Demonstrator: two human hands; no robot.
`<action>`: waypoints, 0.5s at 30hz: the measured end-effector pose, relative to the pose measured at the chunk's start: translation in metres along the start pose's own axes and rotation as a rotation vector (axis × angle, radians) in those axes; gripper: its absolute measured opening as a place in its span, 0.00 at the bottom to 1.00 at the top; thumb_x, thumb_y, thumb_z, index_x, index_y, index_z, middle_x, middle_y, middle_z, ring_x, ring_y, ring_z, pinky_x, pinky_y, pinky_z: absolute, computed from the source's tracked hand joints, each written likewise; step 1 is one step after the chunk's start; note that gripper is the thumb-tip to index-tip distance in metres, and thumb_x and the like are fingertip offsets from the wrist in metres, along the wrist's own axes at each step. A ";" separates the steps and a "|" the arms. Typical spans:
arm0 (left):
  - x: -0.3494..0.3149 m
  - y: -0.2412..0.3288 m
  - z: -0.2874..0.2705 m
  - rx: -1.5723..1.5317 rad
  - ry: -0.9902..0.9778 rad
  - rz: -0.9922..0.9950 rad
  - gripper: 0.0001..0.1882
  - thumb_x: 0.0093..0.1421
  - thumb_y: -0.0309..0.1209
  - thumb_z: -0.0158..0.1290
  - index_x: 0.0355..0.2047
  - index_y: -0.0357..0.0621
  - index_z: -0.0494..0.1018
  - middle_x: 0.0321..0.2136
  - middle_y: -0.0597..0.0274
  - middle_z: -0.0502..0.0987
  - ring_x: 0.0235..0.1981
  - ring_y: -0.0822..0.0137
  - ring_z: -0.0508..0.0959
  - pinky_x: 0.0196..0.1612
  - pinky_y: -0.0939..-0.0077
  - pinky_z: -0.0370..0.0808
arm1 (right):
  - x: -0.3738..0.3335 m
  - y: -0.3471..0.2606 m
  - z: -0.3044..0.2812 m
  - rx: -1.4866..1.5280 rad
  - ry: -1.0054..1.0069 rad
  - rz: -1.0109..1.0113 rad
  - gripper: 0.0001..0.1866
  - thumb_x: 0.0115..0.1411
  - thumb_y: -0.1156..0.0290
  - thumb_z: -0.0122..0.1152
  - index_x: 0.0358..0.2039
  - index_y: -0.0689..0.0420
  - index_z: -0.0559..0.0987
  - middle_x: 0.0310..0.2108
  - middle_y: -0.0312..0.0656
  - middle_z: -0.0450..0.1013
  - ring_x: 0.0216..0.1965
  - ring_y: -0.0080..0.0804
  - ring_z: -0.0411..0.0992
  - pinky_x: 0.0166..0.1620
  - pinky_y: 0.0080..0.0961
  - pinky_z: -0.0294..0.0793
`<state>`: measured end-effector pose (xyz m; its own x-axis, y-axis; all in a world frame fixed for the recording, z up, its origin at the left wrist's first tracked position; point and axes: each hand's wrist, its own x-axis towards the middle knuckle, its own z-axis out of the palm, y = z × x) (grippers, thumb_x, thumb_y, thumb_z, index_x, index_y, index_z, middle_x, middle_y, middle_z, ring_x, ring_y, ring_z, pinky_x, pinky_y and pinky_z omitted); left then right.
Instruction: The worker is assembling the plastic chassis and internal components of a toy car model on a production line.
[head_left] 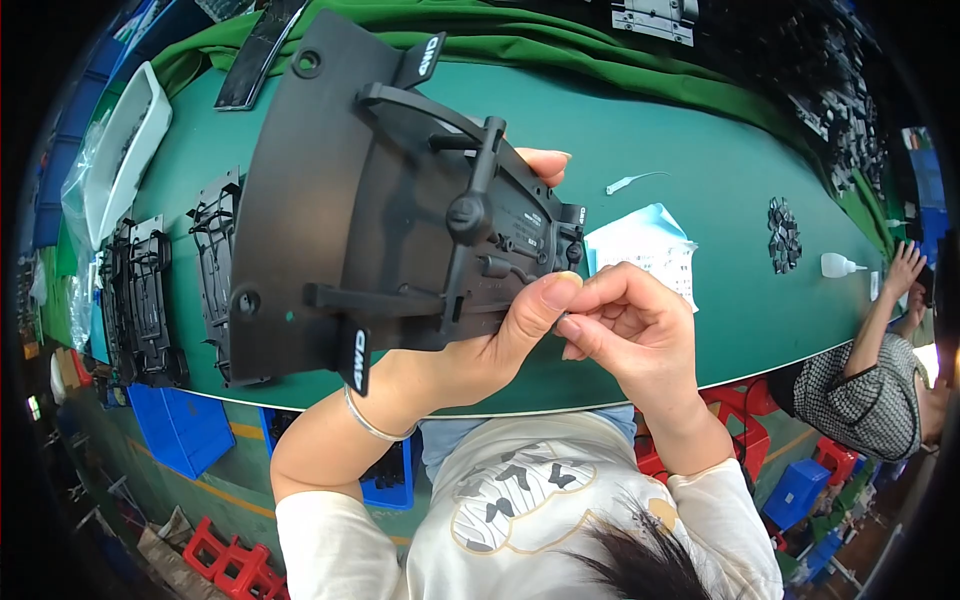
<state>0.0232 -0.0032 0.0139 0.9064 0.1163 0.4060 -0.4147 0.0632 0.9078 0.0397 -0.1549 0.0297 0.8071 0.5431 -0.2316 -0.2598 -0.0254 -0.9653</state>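
A large black plastic panel, curved at its broad end and fitted with brackets and a jointed rod, is held tilted above the table. My left hand is closed round its narrower end. The thumb lies along the near edge, and other fingertips show past the far edge. Beside that thumb, my right hand has thumb and forefinger pinched together at the panel's edge. Whatever those fingertips hold is too small and covered to make out.
Similar black assemblies lie at the left of the green table, near a white tray. To the right are papers, small black parts and a white squeeze bottle. Another person's hand is at the far right.
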 end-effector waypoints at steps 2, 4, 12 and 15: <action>0.000 0.001 0.000 0.018 -0.004 -0.009 0.26 0.51 0.35 0.51 0.46 0.34 0.56 0.40 0.55 0.62 0.39 0.70 0.64 0.42 0.78 0.62 | 0.000 0.000 0.000 0.006 0.003 0.003 0.05 0.48 0.81 0.54 0.28 0.65 0.70 0.24 0.38 0.69 0.23 0.19 0.68 0.27 0.13 0.68; 0.000 0.000 0.000 0.023 0.015 -0.005 0.27 0.50 0.35 0.51 0.46 0.34 0.56 0.39 0.56 0.63 0.38 0.71 0.65 0.41 0.79 0.63 | 0.000 0.000 0.000 0.010 0.005 0.000 0.05 0.48 0.81 0.54 0.28 0.65 0.70 0.24 0.38 0.69 0.23 0.19 0.68 0.27 0.13 0.68; -0.001 0.002 0.002 0.011 0.015 -0.031 0.27 0.50 0.36 0.51 0.46 0.35 0.57 0.39 0.58 0.63 0.36 0.73 0.65 0.40 0.81 0.63 | 0.000 0.002 0.001 0.005 0.007 0.005 0.06 0.48 0.81 0.54 0.28 0.65 0.70 0.23 0.38 0.69 0.22 0.19 0.68 0.26 0.13 0.68; -0.001 0.001 0.000 0.047 0.015 -0.029 0.27 0.49 0.38 0.52 0.45 0.35 0.58 0.38 0.58 0.63 0.36 0.72 0.65 0.40 0.80 0.63 | 0.001 0.003 0.002 -0.011 0.004 0.002 0.06 0.47 0.81 0.55 0.28 0.65 0.70 0.23 0.38 0.69 0.22 0.19 0.68 0.26 0.12 0.68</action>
<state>0.0218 -0.0033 0.0140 0.9164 0.1304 0.3785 -0.3842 0.0201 0.9231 0.0390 -0.1526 0.0266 0.8088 0.5395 -0.2340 -0.2556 -0.0358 -0.9661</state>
